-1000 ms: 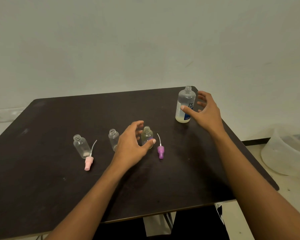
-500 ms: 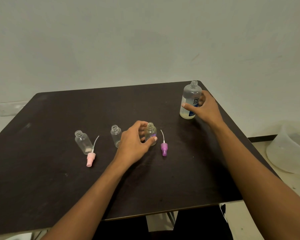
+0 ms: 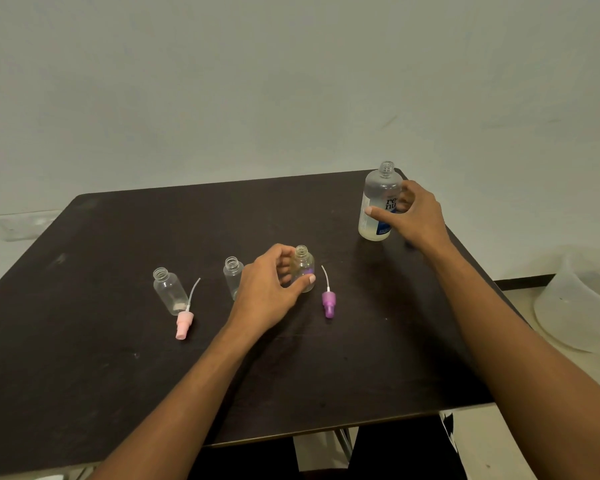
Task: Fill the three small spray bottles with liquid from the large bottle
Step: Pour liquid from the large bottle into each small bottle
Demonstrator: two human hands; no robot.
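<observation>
Three small clear spray bottles stand uncapped on the dark table [image 3: 84, 375]: the left bottle [image 3: 168, 292], the middle bottle [image 3: 232, 273] and the right bottle [image 3: 303, 265]. My left hand [image 3: 267, 289] wraps thumb and fingers around the right bottle, which still stands upright on the table. The large clear bottle [image 3: 378, 199], with a blue-and-white label and no cap, stands at the far right corner. My right hand [image 3: 414, 216] grips it from the right side. A pink spray head [image 3: 183, 323] and a purple spray head [image 3: 328, 301] lie loose on the table.
The table's right edge runs close beside the large bottle. A translucent plastic tub [image 3: 579, 306] sits on the floor to the right. A plain wall stands behind the table.
My right hand has gone from open beside the large bottle to gripping it. My left hand has closed around the right small bottle.
</observation>
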